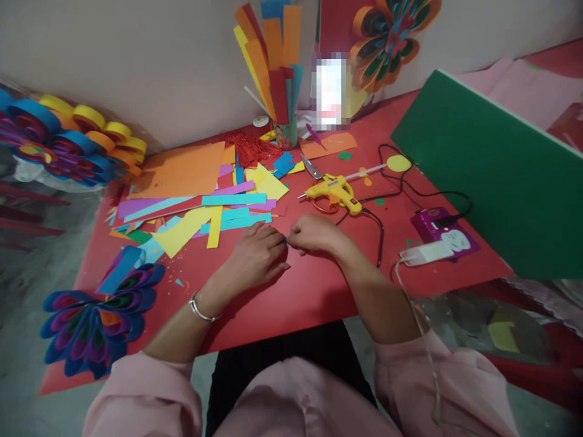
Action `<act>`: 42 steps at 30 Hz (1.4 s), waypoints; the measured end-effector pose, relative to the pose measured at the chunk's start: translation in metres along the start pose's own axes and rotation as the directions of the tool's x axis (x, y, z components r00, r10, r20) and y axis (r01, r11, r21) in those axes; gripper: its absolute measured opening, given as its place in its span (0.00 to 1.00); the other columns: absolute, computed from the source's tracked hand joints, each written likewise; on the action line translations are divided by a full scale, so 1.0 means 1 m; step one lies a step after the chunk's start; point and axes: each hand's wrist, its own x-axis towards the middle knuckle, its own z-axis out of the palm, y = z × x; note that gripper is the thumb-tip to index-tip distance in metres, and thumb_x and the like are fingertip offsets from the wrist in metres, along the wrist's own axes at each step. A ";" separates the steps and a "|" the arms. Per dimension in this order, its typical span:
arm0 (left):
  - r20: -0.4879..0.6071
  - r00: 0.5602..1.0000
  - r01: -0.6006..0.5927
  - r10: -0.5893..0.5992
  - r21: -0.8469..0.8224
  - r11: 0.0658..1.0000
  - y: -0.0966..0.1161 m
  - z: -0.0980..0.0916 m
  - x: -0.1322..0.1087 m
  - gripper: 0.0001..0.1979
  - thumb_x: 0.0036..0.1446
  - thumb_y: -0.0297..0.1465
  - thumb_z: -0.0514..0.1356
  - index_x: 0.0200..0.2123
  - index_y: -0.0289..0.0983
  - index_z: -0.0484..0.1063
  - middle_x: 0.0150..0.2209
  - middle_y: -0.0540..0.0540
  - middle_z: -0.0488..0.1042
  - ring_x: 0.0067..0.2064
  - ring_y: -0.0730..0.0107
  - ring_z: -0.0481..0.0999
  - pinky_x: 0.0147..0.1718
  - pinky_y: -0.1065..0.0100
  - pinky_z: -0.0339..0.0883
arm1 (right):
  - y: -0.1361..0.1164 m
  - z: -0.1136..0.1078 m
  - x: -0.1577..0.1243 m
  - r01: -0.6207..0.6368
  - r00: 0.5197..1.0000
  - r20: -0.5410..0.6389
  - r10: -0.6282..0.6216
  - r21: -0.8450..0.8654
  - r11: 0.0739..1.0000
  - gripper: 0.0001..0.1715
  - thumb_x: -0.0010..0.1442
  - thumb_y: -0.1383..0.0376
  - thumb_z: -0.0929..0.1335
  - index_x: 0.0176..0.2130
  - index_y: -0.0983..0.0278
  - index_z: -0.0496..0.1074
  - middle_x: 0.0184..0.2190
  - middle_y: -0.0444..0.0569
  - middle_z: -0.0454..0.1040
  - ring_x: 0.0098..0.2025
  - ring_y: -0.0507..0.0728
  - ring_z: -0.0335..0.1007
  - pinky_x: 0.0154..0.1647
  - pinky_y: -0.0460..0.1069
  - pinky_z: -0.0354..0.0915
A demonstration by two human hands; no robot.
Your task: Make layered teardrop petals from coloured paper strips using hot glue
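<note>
My left hand [257, 258] lies over the table, fingers stretched to the right and thumb apart. Beside it, my right hand [314, 235] is closed, fingers curled, almost touching the left fingertips. A tiny dark blue bit [286, 240] shows between the two hands; what it is I cannot make out. Just beyond the right hand lies a yellow glue gun [334, 191] with a glue stick in its back, next to scissors [312, 167]. Coloured paper strips [234, 199] are heaped beyond the left hand.
A blue and purple paper-loop flower [98, 312] lies at the table's left. A purple extension box [437, 227] with a black cord and a large green board [496, 176] stand at right. Behind are a cup of paper strips [286, 135] and an orange sheet [180, 170].
</note>
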 end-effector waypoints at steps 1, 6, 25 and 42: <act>-0.001 1.000 0.001 -0.001 0.003 1.000 0.000 0.000 0.000 0.10 0.72 0.38 0.64 0.45 0.37 0.80 0.47 0.39 0.82 0.55 0.49 0.77 0.66 0.40 0.64 | 0.000 0.000 0.000 -0.004 1.000 0.005 0.004 0.004 1.000 0.14 0.61 0.67 0.68 0.25 0.62 0.79 0.26 0.45 0.82 0.29 0.51 0.71 0.30 0.49 0.56; 0.009 1.000 0.009 -0.009 0.002 1.000 0.001 -0.001 0.000 0.10 0.72 0.38 0.64 0.45 0.37 0.80 0.47 0.39 0.81 0.55 0.48 0.77 0.67 0.39 0.63 | -0.001 0.000 -0.001 0.003 1.000 -0.006 -0.003 0.007 1.000 0.15 0.61 0.67 0.68 0.24 0.61 0.79 0.26 0.44 0.82 0.29 0.51 0.72 0.30 0.49 0.55; 0.025 1.000 0.013 -0.013 -0.002 1.000 0.001 -0.003 0.001 0.11 0.73 0.39 0.63 0.47 0.38 0.81 0.48 0.39 0.82 0.56 0.47 0.77 0.67 0.40 0.63 | 0.001 0.001 0.001 -0.004 1.000 0.010 0.004 0.000 1.000 0.14 0.61 0.67 0.69 0.26 0.63 0.81 0.25 0.47 0.82 0.26 0.52 0.71 0.30 0.49 0.57; 0.008 1.000 0.006 -0.006 -0.002 1.000 0.000 -0.001 0.001 0.10 0.73 0.38 0.64 0.45 0.37 0.80 0.48 0.39 0.82 0.55 0.49 0.78 0.65 0.41 0.64 | 0.000 -0.001 0.001 0.021 1.000 -0.012 -0.022 -0.025 0.999 0.16 0.62 0.67 0.69 0.24 0.61 0.80 0.26 0.44 0.83 0.30 0.53 0.73 0.31 0.50 0.56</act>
